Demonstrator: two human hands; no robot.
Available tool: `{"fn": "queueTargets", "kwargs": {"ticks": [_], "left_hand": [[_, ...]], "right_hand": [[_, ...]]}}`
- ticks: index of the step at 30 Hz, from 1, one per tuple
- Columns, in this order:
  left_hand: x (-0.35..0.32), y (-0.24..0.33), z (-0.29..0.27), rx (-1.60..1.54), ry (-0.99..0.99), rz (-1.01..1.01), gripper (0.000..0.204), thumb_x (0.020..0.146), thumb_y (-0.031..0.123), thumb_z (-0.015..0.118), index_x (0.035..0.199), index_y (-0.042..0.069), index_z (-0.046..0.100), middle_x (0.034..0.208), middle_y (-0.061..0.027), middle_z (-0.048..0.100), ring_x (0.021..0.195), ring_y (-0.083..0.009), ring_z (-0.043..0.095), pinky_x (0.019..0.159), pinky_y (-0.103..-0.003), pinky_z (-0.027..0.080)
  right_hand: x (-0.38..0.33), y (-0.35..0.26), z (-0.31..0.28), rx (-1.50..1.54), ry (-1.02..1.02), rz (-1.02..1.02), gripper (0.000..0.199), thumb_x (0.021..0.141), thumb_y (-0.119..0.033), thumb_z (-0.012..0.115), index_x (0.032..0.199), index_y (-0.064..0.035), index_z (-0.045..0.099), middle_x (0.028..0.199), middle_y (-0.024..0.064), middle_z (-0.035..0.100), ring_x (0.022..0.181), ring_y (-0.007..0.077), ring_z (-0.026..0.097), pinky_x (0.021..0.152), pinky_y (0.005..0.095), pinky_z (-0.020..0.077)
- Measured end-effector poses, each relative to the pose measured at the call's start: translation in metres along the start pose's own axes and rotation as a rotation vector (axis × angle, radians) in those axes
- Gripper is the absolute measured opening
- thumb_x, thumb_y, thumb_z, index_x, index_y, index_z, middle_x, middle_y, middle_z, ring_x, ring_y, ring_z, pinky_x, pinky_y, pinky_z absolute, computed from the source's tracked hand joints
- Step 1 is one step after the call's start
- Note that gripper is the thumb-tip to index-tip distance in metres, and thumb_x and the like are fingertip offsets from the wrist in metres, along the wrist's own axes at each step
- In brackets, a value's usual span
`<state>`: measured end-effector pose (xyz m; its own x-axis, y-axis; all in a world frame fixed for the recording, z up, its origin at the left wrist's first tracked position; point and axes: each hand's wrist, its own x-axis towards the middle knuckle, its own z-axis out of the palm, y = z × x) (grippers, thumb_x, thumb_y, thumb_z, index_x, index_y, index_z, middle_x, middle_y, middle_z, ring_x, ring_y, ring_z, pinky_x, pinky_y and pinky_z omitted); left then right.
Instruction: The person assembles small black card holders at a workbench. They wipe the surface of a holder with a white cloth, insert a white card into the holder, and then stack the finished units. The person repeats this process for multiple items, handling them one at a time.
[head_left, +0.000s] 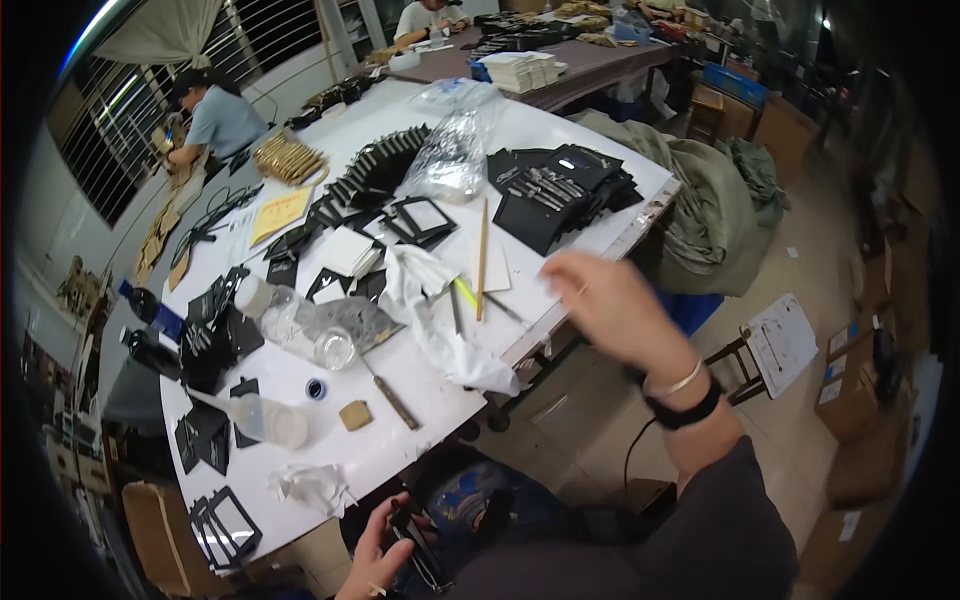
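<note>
Low in front of my body, my left hand (378,545) is closed round a small black piece (415,545) with shiny edges; its exact kind is unclear. My right hand (615,305) is raised past the table's right edge, smeared by motion, so its fingers do not show clearly. Nearest to it on the white table (560,265) lie a thin wooden stick (483,260), a yellow-green strip (465,292) and a crumpled white cloth (420,285). Closer to my left hand are crumpled tissue (312,487), a tan block (354,415) and a wooden-handled tool (395,402).
A squeeze bottle (265,420), a clear bottle (285,315) and a glass jar (335,348) stand or lie on the left side. Black flat pieces (565,185) are stacked at the far right. A stool (770,350) stands right. Two people work farther back.
</note>
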<state>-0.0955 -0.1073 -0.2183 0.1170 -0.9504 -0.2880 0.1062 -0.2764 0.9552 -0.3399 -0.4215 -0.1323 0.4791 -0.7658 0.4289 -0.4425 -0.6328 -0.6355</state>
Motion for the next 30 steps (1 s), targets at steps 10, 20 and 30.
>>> {"fn": "queueTargets", "kwargs": {"ticks": [10, 20, 30], "left_hand": [[0.032, 0.022, -0.009, 0.031, -0.114, 0.067, 0.075, 0.081, 0.025, 0.069, 0.137, -0.002, 0.028, 0.127, -0.0159, 0.047, 0.113, -0.0228, 0.051, 0.092, -0.036, 0.045], [0.076, 0.052, 0.027, 0.434, -0.119, 0.044, 0.084, 0.073, 0.005, 0.074, 0.142, 0.005, 0.027, 0.119, -0.0111, 0.053, 0.106, -0.0179, 0.053, 0.090, -0.033, 0.044], [0.082, 0.065, 0.043, 0.451, -0.116, -0.086, 0.086, 0.071, 0.004, 0.074, 0.142, 0.005, 0.027, 0.118, -0.0128, 0.052, 0.106, -0.0195, 0.053, 0.089, -0.034, 0.045]], "right_hand": [[0.030, 0.322, -0.156, -0.532, 0.367, 0.864, 0.020, 0.085, -0.008, 0.048, 0.096, -0.0040, 0.065, 0.099, 0.0214, 0.064, 0.097, 0.0390, 0.059, 0.082, 0.0448, 0.0465], [0.027, 0.368, -0.095, -0.850, -0.071, 1.013, 0.022, 0.086, -0.010, 0.051, 0.094, 0.0018, 0.068, 0.107, 0.0253, 0.061, 0.104, 0.0362, 0.059, 0.083, 0.0425, 0.0502], [0.005, 0.454, -0.099, -0.860, 0.011, 1.063, 0.025, 0.092, -0.008, 0.046, 0.106, -0.0018, 0.065, 0.114, 0.0218, 0.060, 0.100, 0.0325, 0.063, 0.079, 0.0400, 0.0535]]}}
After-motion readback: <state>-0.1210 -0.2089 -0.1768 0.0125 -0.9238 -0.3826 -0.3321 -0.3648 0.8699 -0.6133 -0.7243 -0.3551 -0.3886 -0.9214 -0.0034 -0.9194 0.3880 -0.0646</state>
